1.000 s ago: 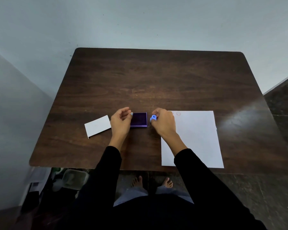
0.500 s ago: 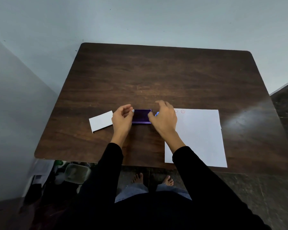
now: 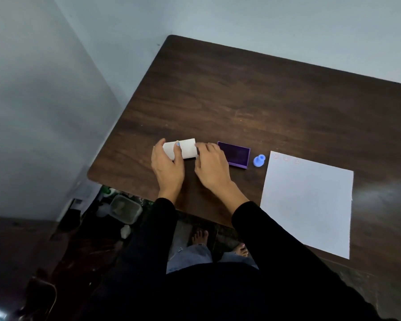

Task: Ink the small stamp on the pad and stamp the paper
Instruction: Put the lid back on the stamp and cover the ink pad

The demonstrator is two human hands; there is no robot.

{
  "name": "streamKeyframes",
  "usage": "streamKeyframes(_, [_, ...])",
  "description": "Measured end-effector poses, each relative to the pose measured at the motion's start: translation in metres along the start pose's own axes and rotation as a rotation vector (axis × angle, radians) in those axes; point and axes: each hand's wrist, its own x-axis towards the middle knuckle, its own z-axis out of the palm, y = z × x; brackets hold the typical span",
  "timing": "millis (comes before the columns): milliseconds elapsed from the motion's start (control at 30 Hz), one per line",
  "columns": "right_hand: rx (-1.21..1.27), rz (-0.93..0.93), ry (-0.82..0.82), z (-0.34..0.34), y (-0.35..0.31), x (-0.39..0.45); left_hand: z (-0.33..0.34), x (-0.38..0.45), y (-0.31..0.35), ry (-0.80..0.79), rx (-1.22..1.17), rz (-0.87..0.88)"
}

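The purple ink pad [image 3: 236, 155] lies open on the dark wooden table [image 3: 252, 100]. Just right of it the small blue stamp [image 3: 259, 160] stands by itself, with no hand on it. Further right lies the white paper [image 3: 308, 205], which bears three faint red round marks along its top edge. Left of the pad sits a white rectangular lid [image 3: 183, 148]. My left hand [image 3: 168, 166] grips the lid from its left side, a finger across its top. My right hand [image 3: 211, 166] touches the lid's right end.
The table's near left corner is close to my left hand. Below that edge, on the floor, are a clear container [image 3: 124, 208] and clutter. Pale walls stand behind and to the left. My bare feet [image 3: 199, 237] show under the table.
My right hand has let go of the blue stamp, which now stands beside the pad. Both hands have moved left onto the white lid. The view has swung to the left.
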Motion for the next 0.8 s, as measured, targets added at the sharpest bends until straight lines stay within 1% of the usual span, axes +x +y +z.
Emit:
streamKeyframes(100, [-0.032,0.023,-0.046,0.008,-0.006,0.0,-0.003,-0.003,-0.007,0.024,-0.004,-0.062])
streamKeyframes(233, [-0.039,0.065,-0.042,0.013,-0.01,0.0,-0.003,-0.005,-0.008,0.022,0.004,-0.079])
streamKeyframes(400, [0.026,0.076,-0.042,0.012,-0.011,-0.002,0.0,-0.007,0.001,0.03,-0.032,-0.139])
streamKeyframes(467, [0.062,0.105,0.023,0.009,-0.01,-0.004,0.003,-0.009,0.006,0.028,-0.062,-0.116])
streamKeyframes(533, [0.104,0.147,0.122,0.005,-0.007,-0.009,0.01,-0.012,0.013,0.01,-0.077,-0.072])
streamKeyframes(700, [0.184,0.339,0.366,-0.006,0.011,-0.029,0.033,-0.029,0.024,-0.079,-0.12,0.017])
streamKeyframes(800, [0.199,0.425,0.413,-0.011,0.022,-0.038,0.046,-0.036,0.027,-0.137,-0.132,0.042])
